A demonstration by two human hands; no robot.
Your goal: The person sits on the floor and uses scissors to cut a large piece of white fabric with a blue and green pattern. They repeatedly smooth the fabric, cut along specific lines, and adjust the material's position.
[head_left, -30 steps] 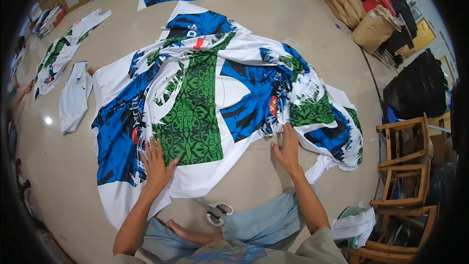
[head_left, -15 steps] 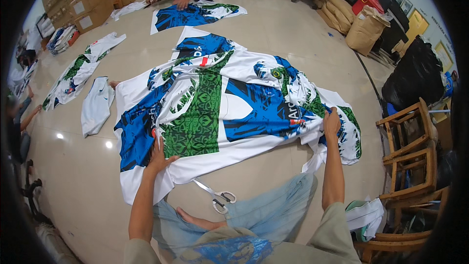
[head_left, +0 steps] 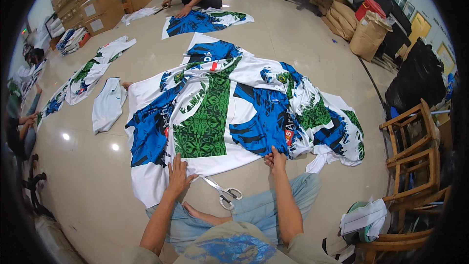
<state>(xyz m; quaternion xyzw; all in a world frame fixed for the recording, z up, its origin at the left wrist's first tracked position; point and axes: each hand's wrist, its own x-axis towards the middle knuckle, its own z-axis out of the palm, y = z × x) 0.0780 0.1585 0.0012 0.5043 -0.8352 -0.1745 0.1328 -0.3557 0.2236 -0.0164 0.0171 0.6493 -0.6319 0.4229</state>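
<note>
Spread in front of me on the tiled floor is a large printed fabric sheet (head_left: 201,132) in white, blue and green, partly folded and rumpled on its right side. My left hand (head_left: 180,178) lies on its white near edge with the fingers stretched out. Farther right, my right hand (head_left: 277,160) pinches the near edge of the blue part between thumb and fingers. White-handled scissors (head_left: 230,197) rest between my hands by my crossed legs, the blades partly under the fabric edge.
A pale cut piece (head_left: 108,105) and a long printed strip (head_left: 88,73) lie to the left. A co-worker's hand (head_left: 184,11) rests on another blue printed piece (head_left: 190,25) at the far side. Wooden stools (head_left: 413,151), a black bag (head_left: 415,78) and sacks (head_left: 369,33) line the right.
My right hand has let go of the fabric's right part and moved left and nearer, to the blue edge. That right part now lies flatter. My left hand has drawn slightly nearer me.
</note>
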